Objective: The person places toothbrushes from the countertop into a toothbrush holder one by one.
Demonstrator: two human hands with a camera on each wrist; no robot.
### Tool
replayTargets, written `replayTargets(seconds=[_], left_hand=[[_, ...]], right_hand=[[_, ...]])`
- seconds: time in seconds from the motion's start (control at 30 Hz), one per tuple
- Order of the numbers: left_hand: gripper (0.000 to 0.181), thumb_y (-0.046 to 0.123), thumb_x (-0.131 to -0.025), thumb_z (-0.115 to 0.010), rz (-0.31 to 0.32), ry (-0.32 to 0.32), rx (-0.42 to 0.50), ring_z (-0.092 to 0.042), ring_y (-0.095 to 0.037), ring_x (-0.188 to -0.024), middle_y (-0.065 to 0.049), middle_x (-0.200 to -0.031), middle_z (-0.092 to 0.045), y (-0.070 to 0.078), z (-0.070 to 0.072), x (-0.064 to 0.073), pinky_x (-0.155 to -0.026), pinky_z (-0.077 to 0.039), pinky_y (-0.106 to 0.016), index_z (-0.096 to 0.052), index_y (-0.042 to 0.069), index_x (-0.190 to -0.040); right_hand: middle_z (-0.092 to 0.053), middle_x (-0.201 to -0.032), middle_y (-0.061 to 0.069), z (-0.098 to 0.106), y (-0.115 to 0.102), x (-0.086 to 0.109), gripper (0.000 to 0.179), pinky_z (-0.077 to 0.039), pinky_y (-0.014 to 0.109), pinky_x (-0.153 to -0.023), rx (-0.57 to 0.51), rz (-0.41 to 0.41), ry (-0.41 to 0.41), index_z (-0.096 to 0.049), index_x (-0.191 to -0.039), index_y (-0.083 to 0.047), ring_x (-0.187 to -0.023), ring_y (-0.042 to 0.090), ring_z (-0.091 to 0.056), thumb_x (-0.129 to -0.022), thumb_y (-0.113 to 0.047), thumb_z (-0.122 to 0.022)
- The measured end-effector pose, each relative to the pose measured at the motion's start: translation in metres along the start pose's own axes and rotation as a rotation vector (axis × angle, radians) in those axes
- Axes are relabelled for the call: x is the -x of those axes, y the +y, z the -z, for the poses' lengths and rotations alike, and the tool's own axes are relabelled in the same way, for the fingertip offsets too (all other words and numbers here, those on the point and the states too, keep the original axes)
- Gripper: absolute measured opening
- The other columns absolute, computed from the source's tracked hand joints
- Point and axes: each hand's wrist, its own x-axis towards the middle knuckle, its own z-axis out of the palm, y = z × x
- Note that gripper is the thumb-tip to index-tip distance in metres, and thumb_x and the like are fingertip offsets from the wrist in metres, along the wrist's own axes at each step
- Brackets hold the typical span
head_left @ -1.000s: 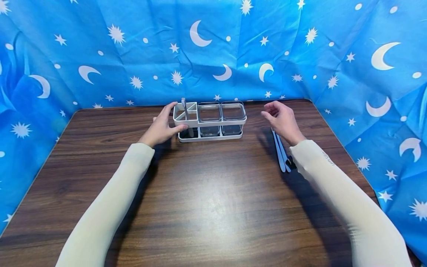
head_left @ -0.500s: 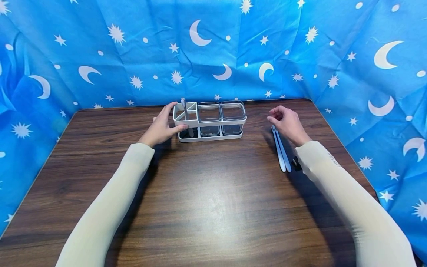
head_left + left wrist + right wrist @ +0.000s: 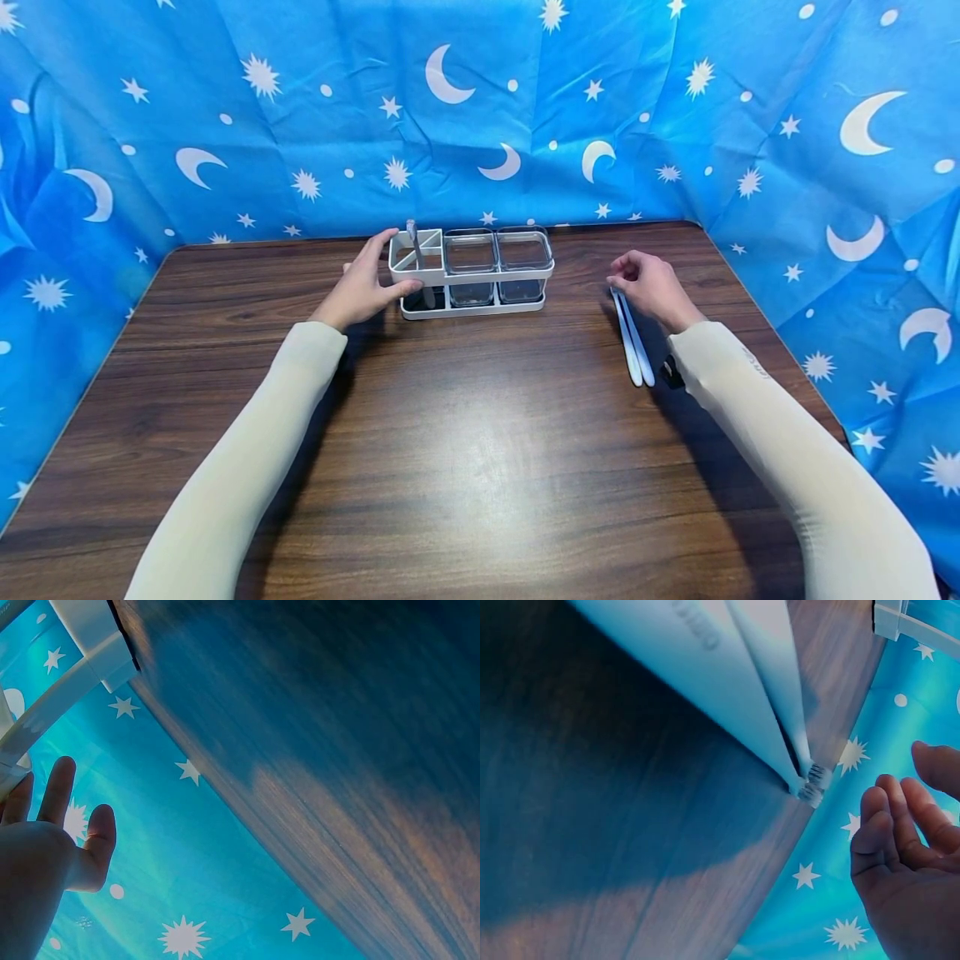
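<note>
On the wood-grain table (image 3: 480,433), two toothbrushes (image 3: 627,342) lay right of the toothbrush holder (image 3: 498,277), its end gripped between the left hand's (image 3: 358,292) thumb and fingers. The right hand (image 3: 651,287), loosely bent, seemed to be reaching; a pinch was needed.

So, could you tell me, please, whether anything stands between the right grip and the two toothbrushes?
Nothing visible does: the right grip is by the far ends of the toothbrushes, and no other object shows between them. Contact is unclear.
</note>
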Motion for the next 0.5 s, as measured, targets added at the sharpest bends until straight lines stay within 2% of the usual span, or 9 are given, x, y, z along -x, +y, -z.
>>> replayTargets(seconds=[0.27,0.5], left_hand=[[0.094,0.058,-0.079,-0.067,0.005,-0.003,0.004,-0.022,-0.03,-0.138,-0.004,-0.154,-0.019,0.0008,0.0003,0.0001,-0.105,0.0,-0.064,-0.016,0.027,-0.151],[0.095,0.057,-0.079,-0.067,0.0,-0.004,0.014,-0.022,-0.03,-0.138,-0.005,-0.154,-0.02,0.0008,0.001,0.0009,-0.104,0.0,-0.064,-0.017,0.022,-0.151]], right_hand=[[-0.053,-0.108,0.02,-0.0019,0.0054,0.0019,0.029,-0.045,0.046,-0.084,0.03,-0.087,-0.06,-0.052,-0.118,0.001,-0.096,0.034,-0.049,-0.096,-0.017,-0.056],[-0.051,-0.106,0.02,-0.0032,0.0103,0.0005,0.025,-0.045,0.044,-0.079,0.055,-0.162,-0.102,-0.052,-0.114,0.002,-0.094,0.035,-0.049,-0.096,-0.014,-0.056]])
